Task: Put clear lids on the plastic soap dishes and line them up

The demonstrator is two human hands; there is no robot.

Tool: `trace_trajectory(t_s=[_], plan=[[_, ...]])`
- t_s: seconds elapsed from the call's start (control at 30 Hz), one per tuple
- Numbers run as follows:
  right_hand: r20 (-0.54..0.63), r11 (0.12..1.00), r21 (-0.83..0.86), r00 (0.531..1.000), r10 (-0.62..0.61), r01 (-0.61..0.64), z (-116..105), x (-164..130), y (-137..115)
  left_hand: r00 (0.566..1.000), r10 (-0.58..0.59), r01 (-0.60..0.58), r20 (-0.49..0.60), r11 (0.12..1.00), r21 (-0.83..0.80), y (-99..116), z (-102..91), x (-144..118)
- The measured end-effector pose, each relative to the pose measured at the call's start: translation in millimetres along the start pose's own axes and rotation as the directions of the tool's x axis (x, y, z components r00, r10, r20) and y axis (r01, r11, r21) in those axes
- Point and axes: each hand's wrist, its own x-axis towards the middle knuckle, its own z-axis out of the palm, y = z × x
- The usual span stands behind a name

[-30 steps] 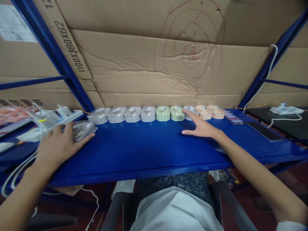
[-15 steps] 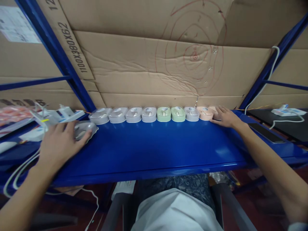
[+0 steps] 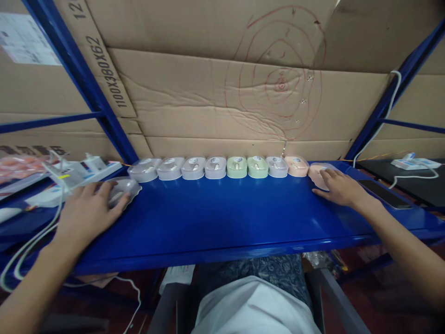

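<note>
My left hand (image 3: 91, 206) curls over a grey plastic box with a clear lid (image 3: 124, 186), thumb on its near side, at the left end of the blue shelf top. At the right end, my right hand (image 3: 339, 185) lies over a peach box (image 3: 317, 175), fingertips on its lid and thumb at its front; the palm hides part of it. Between the hands, along the cardboard, stands a row of similar boxes: several grey ones (image 3: 193, 168), two green ones (image 3: 237, 167), another grey box (image 3: 277, 167) and a peach one (image 3: 296, 166).
Behind the row rises a cardboard wall (image 3: 194, 93) with red rings drawn on it. Blue posts (image 3: 113, 132) stand at both sides. White power strips and cables (image 3: 100, 168) lie at the left. A dark phone (image 3: 384, 194) rests at the right, near a white adapter (image 3: 415, 162).
My right hand has moved toward me and to the right, and the end peach box has come with it, apart from its neighbour. My left hand stays on the grey box.
</note>
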Motion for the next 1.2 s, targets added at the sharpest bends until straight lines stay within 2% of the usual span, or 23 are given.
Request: trace_trajectory(t_s=[0.13, 0.27, 0.4, 0.5, 0.57, 0.63, 0.73, 0.8, 0.87, 0.93, 1.03, 1.13, 1.2], plan=[[-0.022, 0.998, 0.027, 0.998, -0.061, 0.062, -23.7, -32.8, -24.5, 1.0, -0.006, 0.006, -0.017, 0.999, -0.049, 0.5, -2.3, -1.7], [-0.097, 0.968, 0.168, 0.981, -0.17, 0.184, -49.9, -51.0, -61.1, 0.988, -0.057, 0.028, -0.144, 0.98, -0.198, 8.1, -13.6, 0.1], [-0.174, 0.878, 0.326, 0.935, -0.309, 0.35, -72.3, -45.3, -107.8, 0.96, 0.029, -0.152, -0.279, 0.888, -0.433, 37.4, -41.0, 10.8], [-0.222, 0.772, 0.426, 0.882, -0.416, 0.471, -83.3, -27.1, -143.0, 0.94, 0.227, -0.338, -0.255, 0.727, -0.597, 79.5, -64.4, 23.2], [-0.243, 0.698, 0.486, 0.849, -0.47, 0.526, -87.9, -10.7, -163.7, 0.872, 0.425, -0.461, -0.242, 0.55, -0.697, 115.1, -75.3, 32.4], [-0.274, 0.615, 0.536, 0.808, -0.522, 0.579, -92.0, 7.7, -180.5, 0.763, 0.593, -0.539, -0.258, 0.365, -0.759, 152.7, -80.6, 41.9], [-0.309, 0.474, 0.622, 0.751, -0.583, 0.623, -99.5, 35.4, -196.1, 0.64, 0.692, -0.579, -0.333, 0.149, -0.802, 202.0, -81.2, 55.0], [-0.339, 0.389, 0.672, 0.73, -0.594, 0.63, -103.7, 51.3, -200.4, 0.592, 0.718, -0.574, -0.365, 0.058, -0.817, 223.8, -79.5, 61.6], [-0.376, 0.359, 0.694, 0.739, -0.559, 0.625, -102.6, 63.1, -201.7, 0.591, 0.71, -0.559, -0.383, 0.018, -0.829, 235.3, -76.8, 65.5], [-0.406, 0.384, 0.688, 0.766, -0.498, 0.615, -93.2, 69.7, -202.4, 0.616, 0.695, -0.542, -0.37, 0.035, -0.839, 239.0, -72.7, 66.7], [-0.431, 0.409, 0.697, 0.8, -0.417, 0.588, -66.5, 71.0, -205.5, 0.664, 0.654, -0.536, -0.362, 0.079, -0.84, 239.5, -64.6, 64.8], [-0.411, 0.324, 0.771, 0.817, -0.404, 0.548, -41.3, 67.7, -209.3, 0.688, 0.606, -0.56, -0.399, 0.094, -0.823, 241.2, -57.9, 60.7], [-0.394, 0.274, 0.806, 0.821, -0.413, 0.524, -32.1, 66.5, -210.5, 0.704, 0.574, -0.569, -0.417, 0.104, -0.816, 242.6, -55.2, 58.0]])
